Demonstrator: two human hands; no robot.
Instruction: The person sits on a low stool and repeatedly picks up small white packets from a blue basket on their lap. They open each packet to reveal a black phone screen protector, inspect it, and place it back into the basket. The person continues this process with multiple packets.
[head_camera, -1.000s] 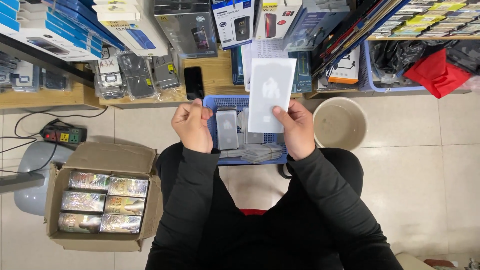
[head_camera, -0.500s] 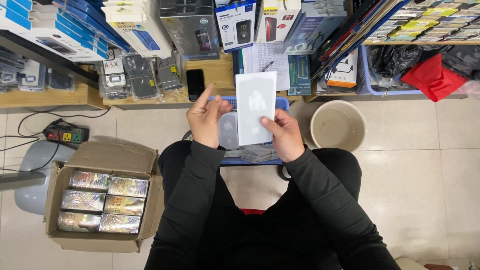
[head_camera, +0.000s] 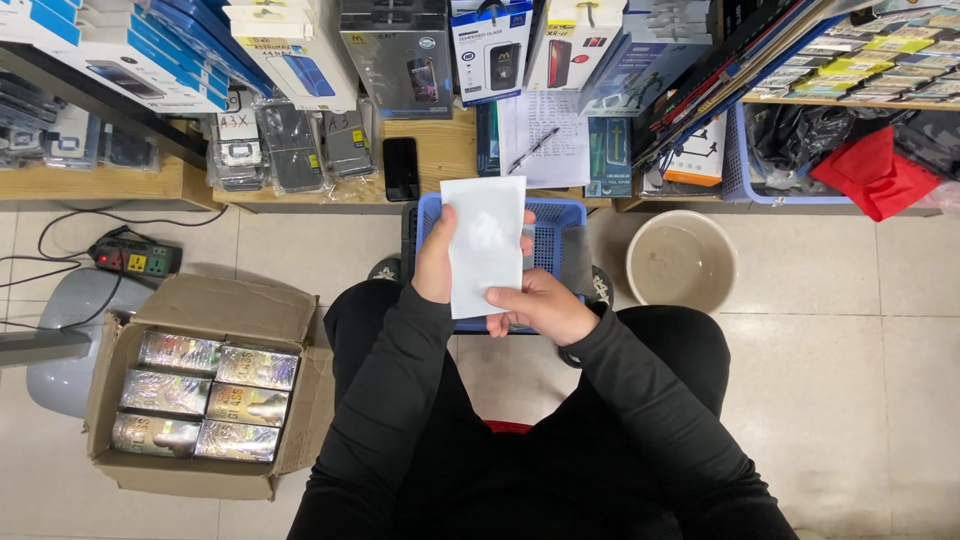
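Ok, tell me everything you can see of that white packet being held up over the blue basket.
The white packet is a flat, tall rectangle, plain white with a faint grey mark near its upper middle; it looks like thin paper or matte plastic. It is held upright, facing the camera, above the blue basket on the person's lap. The left hand grips its left edge, thumb across the front; the right hand pinches its lower right corner. Nothing else touches it. Whether it is sealed cannot be told.
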